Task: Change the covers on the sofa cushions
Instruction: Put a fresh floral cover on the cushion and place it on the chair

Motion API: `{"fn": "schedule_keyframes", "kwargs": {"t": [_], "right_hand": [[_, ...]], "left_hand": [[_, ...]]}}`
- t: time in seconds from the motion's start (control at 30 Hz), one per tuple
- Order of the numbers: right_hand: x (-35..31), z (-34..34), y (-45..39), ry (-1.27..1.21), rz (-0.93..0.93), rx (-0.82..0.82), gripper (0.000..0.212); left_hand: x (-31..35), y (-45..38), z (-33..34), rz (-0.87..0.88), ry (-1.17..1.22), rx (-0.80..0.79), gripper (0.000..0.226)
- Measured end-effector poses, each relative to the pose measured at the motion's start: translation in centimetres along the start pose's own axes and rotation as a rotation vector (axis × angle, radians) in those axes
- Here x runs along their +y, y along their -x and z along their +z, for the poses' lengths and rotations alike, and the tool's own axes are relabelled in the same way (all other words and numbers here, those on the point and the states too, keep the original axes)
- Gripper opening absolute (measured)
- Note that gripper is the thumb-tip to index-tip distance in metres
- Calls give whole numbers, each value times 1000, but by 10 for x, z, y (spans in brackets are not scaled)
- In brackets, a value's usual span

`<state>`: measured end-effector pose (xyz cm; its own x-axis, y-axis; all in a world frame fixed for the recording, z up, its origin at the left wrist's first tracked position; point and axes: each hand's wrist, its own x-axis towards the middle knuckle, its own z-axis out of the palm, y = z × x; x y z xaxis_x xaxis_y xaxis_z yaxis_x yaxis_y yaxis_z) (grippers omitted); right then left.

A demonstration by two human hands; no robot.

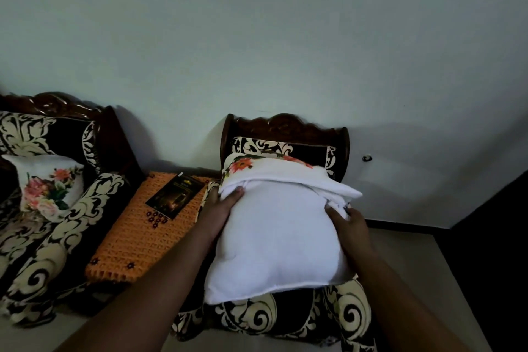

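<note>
A white cushion (277, 240) lies on the seat of a black-and-cream patterned armchair (285, 320). A white cover with orange flowers (257, 166) is bunched over the cushion's far end. My left hand (225, 208) lies flat against the cushion's left side, fingertips at the cover's edge. My right hand (347, 226) grips the cover's bunched edge at the cushion's right side. A second cushion in a flowered white cover (48, 186) leans on the sofa (34, 237) at the left.
Between the two seats stands a small table under an orange crocheted mat (137, 246), with a dark booklet (175, 194) on it. A pale wall runs behind. Pale floor shows at the right, beside a dark area in the right corner.
</note>
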<state>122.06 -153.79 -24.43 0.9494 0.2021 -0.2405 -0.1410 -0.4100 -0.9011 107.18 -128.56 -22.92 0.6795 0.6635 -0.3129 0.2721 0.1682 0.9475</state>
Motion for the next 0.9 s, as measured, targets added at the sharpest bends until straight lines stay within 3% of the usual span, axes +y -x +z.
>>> {"fn": "schedule_keyframes", "kwargs": {"t": [0.1, 0.23, 0.3, 0.4, 0.47, 0.5, 0.57, 0.63, 0.73, 0.8, 0.83, 0.9], "right_hand": [[-3, 7, 5, 157, 48, -40, 61], [-34, 12, 52, 159, -239, -201, 68], [-52, 17, 77, 166, -344, -380, 96], [-81, 20, 83, 130, -269, -599, 123], [-94, 22, 74, 259, -235, -747, 135], [-96, 25, 68, 408, -258, -776, 144], [-87, 37, 58, 616, -287, -667, 157], [-71, 46, 48, 634, -261, -486, 148], [-55, 40, 39, 368, -247, -324, 86], [-49, 27, 36, 132, -165, -260, 59], [-47, 21, 35, 58, -125, -257, 54], [-40, 11, 34, -15, -84, -302, 54]], "left_hand": [[17, -9, 12, 71, 11, 99, 74], [33, -18, 20, 17, 97, 239, 48], [38, -16, 28, -2, 146, 273, 45], [43, -8, 44, 80, -87, 319, 50], [48, 0, 55, 151, -237, 285, 50], [51, 3, 60, 182, -286, 255, 47], [56, 10, 74, 234, -379, 180, 38], [56, 16, 88, 288, -503, 103, 38], [57, 18, 96, 361, -518, -15, 43], [53, 15, 85, 478, -418, -94, 43], [48, 12, 75, 586, -445, -54, 41], [31, -3, 51, 790, -656, 179, 39]]}}
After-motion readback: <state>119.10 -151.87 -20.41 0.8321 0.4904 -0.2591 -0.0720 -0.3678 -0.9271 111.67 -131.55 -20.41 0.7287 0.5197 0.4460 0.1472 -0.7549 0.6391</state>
